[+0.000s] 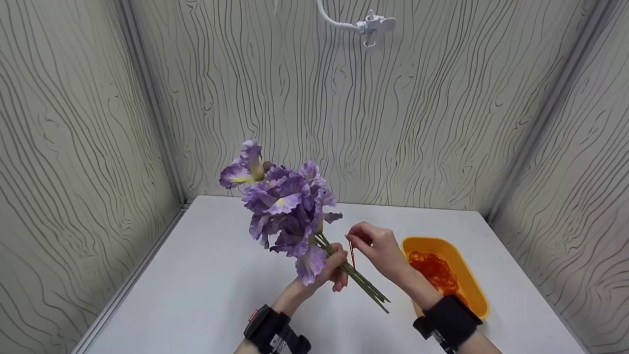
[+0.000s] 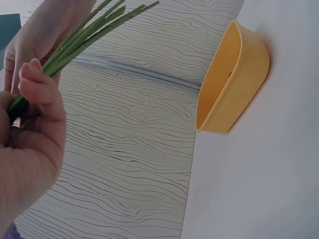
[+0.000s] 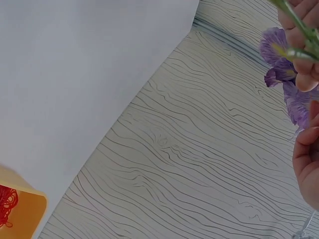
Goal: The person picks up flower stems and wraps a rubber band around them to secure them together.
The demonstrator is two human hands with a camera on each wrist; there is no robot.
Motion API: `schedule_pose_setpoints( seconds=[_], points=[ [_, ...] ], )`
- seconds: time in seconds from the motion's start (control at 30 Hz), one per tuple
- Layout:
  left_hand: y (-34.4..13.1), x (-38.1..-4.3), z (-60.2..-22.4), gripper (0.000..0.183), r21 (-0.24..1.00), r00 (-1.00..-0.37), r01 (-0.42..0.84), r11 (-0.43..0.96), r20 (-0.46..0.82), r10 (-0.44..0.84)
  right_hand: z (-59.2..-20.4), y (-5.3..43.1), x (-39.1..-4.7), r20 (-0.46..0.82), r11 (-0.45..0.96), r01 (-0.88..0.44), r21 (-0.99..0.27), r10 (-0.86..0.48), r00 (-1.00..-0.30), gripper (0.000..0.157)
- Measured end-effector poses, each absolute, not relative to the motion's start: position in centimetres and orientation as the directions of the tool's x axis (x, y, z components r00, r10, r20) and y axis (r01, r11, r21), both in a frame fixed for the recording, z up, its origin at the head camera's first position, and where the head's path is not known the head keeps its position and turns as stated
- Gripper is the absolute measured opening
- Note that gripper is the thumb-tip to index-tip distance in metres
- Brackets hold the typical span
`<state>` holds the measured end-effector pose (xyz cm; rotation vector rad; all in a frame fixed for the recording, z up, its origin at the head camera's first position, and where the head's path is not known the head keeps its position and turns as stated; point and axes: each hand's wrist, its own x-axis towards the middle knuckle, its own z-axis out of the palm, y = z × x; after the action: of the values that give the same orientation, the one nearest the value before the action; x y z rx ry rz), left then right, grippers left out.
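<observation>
Nearest the camera, two black wrist straps sit on the person's forearms at the near edge of the white table. The left hand curls its fingers around the green stems of a bunch of purple artificial iris flowers, holding it above the table with the blooms tilted up and to the left and the stem ends pointing down to the right. Just right of it, the right hand pinches a thin red rubber band between thumb and fingertips; the band hangs down right beside the stems. Farther right on the table stands an oval orange plastic tub, holding a tangled heap of red rubber bands. Wood-grain patterned walls close in the table on the left, far and right sides. A white clamp arm hangs at the top of the far wall.
</observation>
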<state>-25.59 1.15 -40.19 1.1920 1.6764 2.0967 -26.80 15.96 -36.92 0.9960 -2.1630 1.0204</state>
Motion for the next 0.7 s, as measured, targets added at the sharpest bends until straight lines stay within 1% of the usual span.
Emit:
schedule_pose_setpoints(
  seconds=[0.1,0.2,0.37,0.53,0.7],
  points=[
    [1.1,-25.6,-40.2,0.017,0.882,-0.642,0.317,-0.350,0.471,0.605,-36.6,16.4,-26.7,0.725,0.436,-0.801,-0.410,-0.377,-0.577,0.012],
    [1.0,-25.7,-40.1,0.016,0.886,-0.644,0.310,-0.346,0.463,0.609,-36.3,16.7,-26.7,0.734,0.438,-0.807,-0.395,-0.378,-0.565,0.012],
    [0.9,-25.8,-40.0,0.018,0.889,-0.656,0.298,-0.347,0.455,0.602,-36.4,17.5,-26.8,0.742,0.509,-0.796,-0.328,-0.383,-0.550,0.011],
    [0.7,-25.8,-39.9,0.017,0.873,-0.634,0.310,-0.376,0.485,0.603,-37.4,18.6,-27.0,0.716,0.610,-0.744,-0.273,-0.388,-0.580,0.009],
    [0.5,-25.6,-39.6,0.018,0.851,-0.601,0.305,-0.428,0.521,0.606,-39.2,19.4,-27.3,0.675,0.640,-0.713,-0.285,-0.394,-0.623,0.005]
  ],
)
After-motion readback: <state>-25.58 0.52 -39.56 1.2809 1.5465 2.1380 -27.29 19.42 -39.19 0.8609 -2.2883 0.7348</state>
